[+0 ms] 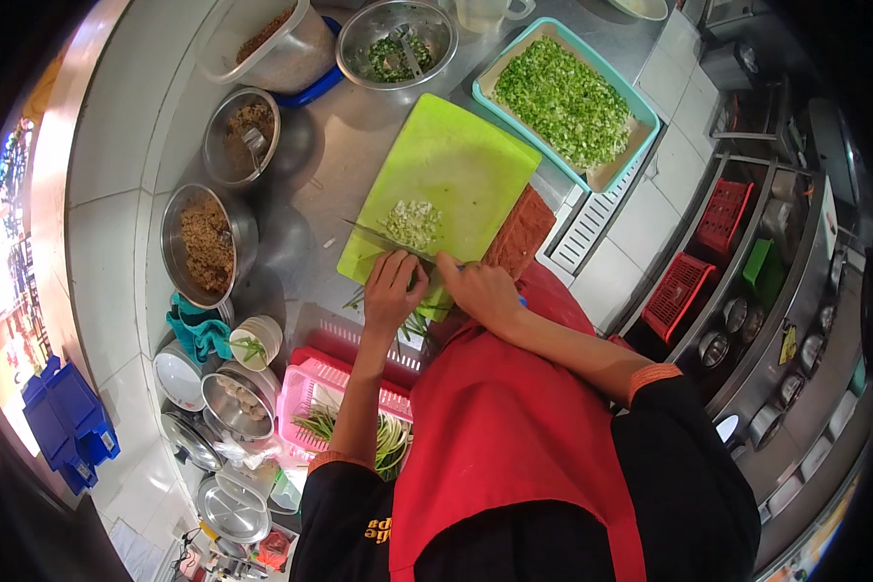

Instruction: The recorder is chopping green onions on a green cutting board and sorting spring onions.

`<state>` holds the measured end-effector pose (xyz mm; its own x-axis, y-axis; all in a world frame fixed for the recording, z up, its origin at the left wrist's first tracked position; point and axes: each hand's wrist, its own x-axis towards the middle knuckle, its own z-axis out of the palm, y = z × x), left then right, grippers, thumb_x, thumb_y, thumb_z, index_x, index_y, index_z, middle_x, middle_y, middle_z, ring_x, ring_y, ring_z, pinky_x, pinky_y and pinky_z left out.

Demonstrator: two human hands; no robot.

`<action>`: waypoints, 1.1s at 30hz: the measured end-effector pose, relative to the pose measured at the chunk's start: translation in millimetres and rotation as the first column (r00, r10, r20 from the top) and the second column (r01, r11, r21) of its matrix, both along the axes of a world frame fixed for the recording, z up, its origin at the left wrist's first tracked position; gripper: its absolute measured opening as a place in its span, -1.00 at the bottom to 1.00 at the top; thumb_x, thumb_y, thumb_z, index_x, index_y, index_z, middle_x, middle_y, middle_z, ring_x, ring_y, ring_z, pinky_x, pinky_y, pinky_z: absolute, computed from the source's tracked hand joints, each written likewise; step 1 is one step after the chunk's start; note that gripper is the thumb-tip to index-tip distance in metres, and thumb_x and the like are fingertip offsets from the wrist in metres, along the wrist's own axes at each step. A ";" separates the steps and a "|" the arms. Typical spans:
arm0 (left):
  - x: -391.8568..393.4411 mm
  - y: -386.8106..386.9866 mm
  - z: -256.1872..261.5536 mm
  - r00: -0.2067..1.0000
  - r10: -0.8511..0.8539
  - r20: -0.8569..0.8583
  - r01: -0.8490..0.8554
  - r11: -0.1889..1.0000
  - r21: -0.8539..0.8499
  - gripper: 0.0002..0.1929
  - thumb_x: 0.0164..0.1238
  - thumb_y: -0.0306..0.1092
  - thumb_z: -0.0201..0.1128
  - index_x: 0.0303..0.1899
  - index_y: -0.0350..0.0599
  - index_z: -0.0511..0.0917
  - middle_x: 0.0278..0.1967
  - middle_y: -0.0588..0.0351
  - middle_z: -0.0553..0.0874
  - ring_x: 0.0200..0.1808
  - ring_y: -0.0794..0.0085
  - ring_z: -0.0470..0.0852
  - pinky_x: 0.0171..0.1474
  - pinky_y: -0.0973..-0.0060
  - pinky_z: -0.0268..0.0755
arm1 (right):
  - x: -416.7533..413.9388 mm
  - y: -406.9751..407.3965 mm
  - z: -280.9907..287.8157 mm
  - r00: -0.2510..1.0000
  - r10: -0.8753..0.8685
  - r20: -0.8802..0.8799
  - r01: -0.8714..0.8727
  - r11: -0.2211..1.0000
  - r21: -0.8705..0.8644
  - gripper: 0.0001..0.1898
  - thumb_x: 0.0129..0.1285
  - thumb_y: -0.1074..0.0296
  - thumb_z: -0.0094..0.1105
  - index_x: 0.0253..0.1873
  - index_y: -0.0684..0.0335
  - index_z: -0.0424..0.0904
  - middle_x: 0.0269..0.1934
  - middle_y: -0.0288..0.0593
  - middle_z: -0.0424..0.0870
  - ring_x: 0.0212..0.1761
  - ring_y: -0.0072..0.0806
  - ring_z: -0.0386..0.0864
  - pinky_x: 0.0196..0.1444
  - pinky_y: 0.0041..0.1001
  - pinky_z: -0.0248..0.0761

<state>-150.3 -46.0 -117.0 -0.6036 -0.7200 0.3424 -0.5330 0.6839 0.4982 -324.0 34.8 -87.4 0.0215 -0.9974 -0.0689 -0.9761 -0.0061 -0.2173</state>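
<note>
A bright green cutting board (451, 182) lies on the steel counter, its right side on a reddish-brown block (520, 233). My right hand (476, 287) grips the handle of a kitchen knife (378, 236), whose blade lies across the board's near part. Just on the near side of the blade, my left hand (396, 287) holds down a bunch of spring onions with curled fingers; their green stalks (415, 327) stick out towards me. Beyond the blade is a small pile of chopped pale spring onion (411, 224).
A turquoise tray (655, 124) of chopped spring onion stands at the upper right. Steel bowls (251, 225) with food and utensils line the left wall, another (349, 44) stands at the far side. A pink basket (287, 407) of spring onions is near my left forearm.
</note>
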 end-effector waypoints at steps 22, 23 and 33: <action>5.3 7.3 7.2 1.000 0.024 0.009 -0.025 0.998 0.061 -0.69 0.04 -0.61 0.44 -0.12 -0.22 0.66 -0.08 -0.01 0.69 -0.04 0.02 0.68 0.03 0.19 0.60 | -14.9 45.1 62.5 0.994 -0.012 -0.106 0.030 0.985 0.168 -0.84 0.33 0.30 0.19 -0.14 0.11 0.37 -0.73 -0.25 0.54 -0.70 -0.35 0.65 -0.72 -0.33 0.45; 3.3 5.6 5.6 1.000 0.028 0.003 -0.028 0.999 0.036 -0.69 0.05 -0.61 0.44 -0.12 -0.22 0.66 -0.08 -0.02 0.69 -0.03 0.01 0.68 0.03 0.20 0.60 | -13.6 43.1 50.3 0.994 -0.010 -0.106 0.028 0.985 0.168 -0.84 0.33 0.30 0.19 -0.14 0.11 0.37 -0.73 -0.25 0.54 -0.70 -0.35 0.65 -0.72 -0.33 0.45; 8.4 7.4 7.3 0.999 0.040 0.017 -0.041 0.994 0.099 -0.69 0.03 -0.60 0.45 -0.13 -0.19 0.66 -0.07 -0.01 0.68 -0.03 0.01 0.68 0.04 0.19 0.60 | -5.9 28.2 65.7 0.999 -0.012 -0.034 0.017 0.987 0.161 -0.93 0.43 0.33 0.07 -0.10 0.13 0.40 -0.70 -0.27 0.56 -0.69 -0.38 0.66 -0.72 -0.35 0.44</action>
<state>-142.0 -38.6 -109.7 -0.5779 -0.7740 0.2588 -0.5675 0.6090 0.5542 -330.0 62.9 -21.7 0.0023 -0.9734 -0.2290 -0.9825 0.0404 -0.1817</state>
